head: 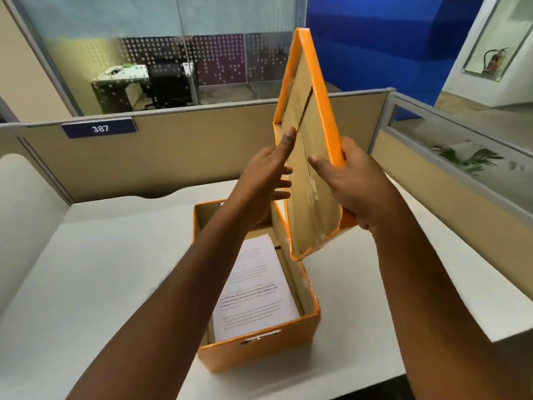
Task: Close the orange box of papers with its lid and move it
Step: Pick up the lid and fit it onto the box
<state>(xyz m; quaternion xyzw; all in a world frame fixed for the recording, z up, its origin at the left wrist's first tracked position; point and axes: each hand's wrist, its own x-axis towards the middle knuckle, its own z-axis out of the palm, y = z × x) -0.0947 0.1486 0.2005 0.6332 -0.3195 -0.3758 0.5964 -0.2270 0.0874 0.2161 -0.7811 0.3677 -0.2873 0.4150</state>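
An open orange box [259, 347] stands on the white desk [101, 284], with a stack of printed papers [256, 290] inside. Above its right side I hold the orange lid [308, 145] nearly upright, its brown cardboard underside facing me. My left hand [268, 171] grips the lid's left rim, thumb on the inner face. My right hand [354, 186] grips the right rim, thumb across the cardboard. The lid's lower corner hangs just over the box's right wall.
Beige cubicle partitions [202, 151] close off the desk at the back and the right, with a "387" plate [99, 128] at the left. The desk's front edge runs close below the box. Glass panels and another office lie beyond.
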